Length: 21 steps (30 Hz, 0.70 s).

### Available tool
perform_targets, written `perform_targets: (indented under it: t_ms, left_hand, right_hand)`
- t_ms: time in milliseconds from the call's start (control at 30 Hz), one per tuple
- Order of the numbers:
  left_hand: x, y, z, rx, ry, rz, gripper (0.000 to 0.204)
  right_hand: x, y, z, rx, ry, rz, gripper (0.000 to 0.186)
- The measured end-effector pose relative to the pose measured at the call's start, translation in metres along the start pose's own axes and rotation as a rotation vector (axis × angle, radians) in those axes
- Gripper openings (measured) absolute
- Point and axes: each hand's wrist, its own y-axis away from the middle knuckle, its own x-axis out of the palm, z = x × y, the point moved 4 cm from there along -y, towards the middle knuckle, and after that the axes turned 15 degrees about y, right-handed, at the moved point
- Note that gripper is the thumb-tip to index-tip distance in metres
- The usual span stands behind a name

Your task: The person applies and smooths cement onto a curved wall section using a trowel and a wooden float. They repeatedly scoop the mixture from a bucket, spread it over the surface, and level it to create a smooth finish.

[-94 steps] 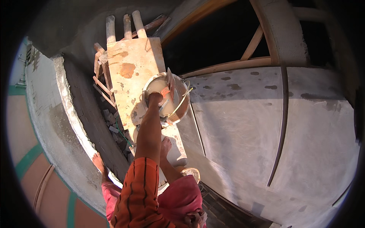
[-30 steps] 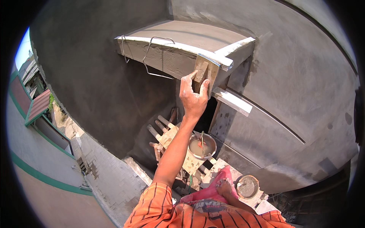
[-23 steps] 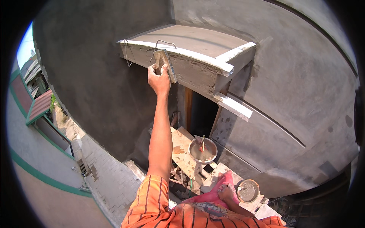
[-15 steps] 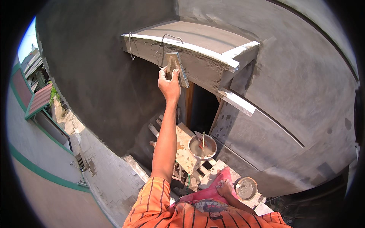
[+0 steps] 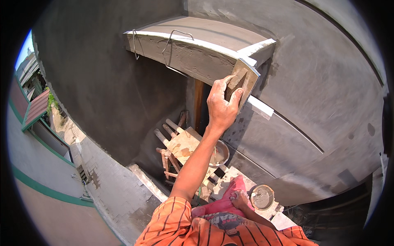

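With left hand (image 5: 222,105), gripping float (image 5: 248,83) at corner of ledge (image 5: 191,58). Seemingly smoothing; next, calls for flat, steady pressure.

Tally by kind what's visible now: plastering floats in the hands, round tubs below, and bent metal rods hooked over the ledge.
Plastering float: 1
Round tubs: 2
Bent metal rods: 2
Total: 5

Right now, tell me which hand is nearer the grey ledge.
Left hand: it holds a board right at the ledge. The right hand rests far lower, on pink trousers.
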Motion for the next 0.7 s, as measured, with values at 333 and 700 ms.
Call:
perform_targets:
  t_ms: [333, 700]
  left_hand:
    - [-0.011, 0.0, 0.029, 0.251, -0.226, -0.175, 0.037]
    - [-0.102, -0.069, 0.066, 0.019, -0.258, -0.589, 0.033]
  right_hand:
    - [0.007, 0.004, -0.01, -0.001, -0.101, -0.086, 0.036]
    - [0.004, 0.003, -0.015, 0.015, -0.162, -0.095, 0.034]
